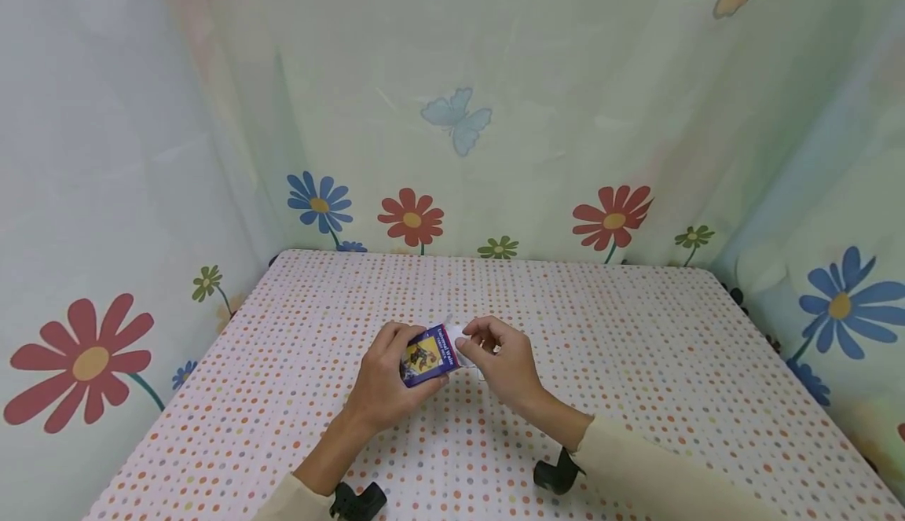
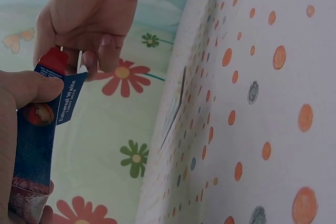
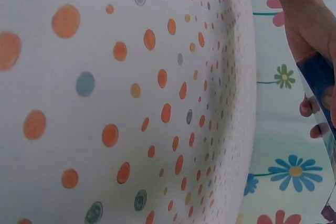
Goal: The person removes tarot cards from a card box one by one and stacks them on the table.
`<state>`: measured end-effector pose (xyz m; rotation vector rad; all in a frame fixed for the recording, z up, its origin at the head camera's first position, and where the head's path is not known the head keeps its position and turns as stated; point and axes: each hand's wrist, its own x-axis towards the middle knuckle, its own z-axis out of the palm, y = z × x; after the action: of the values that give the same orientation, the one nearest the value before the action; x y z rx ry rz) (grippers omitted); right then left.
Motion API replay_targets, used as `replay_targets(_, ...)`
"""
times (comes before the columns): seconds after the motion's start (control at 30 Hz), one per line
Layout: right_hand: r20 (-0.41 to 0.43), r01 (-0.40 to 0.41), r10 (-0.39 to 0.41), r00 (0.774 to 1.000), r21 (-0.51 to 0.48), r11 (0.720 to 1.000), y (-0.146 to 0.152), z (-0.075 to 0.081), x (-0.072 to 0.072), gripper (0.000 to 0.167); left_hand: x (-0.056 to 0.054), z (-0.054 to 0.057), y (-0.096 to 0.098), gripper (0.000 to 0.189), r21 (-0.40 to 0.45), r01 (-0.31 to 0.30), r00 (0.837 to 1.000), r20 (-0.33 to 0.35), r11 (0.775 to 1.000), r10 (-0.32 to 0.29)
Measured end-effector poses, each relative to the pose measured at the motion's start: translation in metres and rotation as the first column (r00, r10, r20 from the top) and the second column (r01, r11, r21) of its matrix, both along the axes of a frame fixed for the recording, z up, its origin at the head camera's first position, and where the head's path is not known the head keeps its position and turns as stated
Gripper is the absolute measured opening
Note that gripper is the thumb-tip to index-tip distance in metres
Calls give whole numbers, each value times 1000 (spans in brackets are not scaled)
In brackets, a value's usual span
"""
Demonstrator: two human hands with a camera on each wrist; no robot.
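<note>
My left hand (image 1: 389, 376) grips a blue tarot card box (image 1: 429, 354) with a yellow picture on its front, held tilted above the table. Its end faces my right hand and stands open, with a red flap (image 2: 54, 60) and a blue flap (image 2: 72, 94) lifted. At that end, the thumb and fingers of my right hand (image 1: 507, 360) pinch a thin white card (image 1: 461, 340); whether it is one or more, I cannot tell. In the right wrist view the box (image 3: 316, 80) shows only partly, at the right edge.
A flat, thin card-like piece (image 2: 176, 106) lies on the dotted tablecloth (image 1: 339, 301) below the hands. Clear crinkled film (image 2: 29, 203) shows at the box's lower end. Flower-printed curtains (image 1: 537, 112) surround the table at the back and both sides.
</note>
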<state>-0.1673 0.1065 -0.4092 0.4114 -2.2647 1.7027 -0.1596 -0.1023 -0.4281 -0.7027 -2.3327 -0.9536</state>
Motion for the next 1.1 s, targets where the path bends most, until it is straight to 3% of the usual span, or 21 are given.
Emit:
replay_targets(0.23, 37, -22, 20, 999, 61, 998, -3, -5, 5, 9, 3, -3, 1, 69, 10, 3, 1000, 24, 1000, -3)
replay_targets(0.4, 68, -18, 12, 998, 85, 996, -4, -6, 4, 13, 3, -4, 0, 69, 14, 14, 1000, -1, 1000, -14)
replay_targets(1.1, 110, -36, 30, 993, 53, 998, -5, -5, -1, 10, -2, -4, 1, 71, 8, 9, 999, -33, 1000, -8)
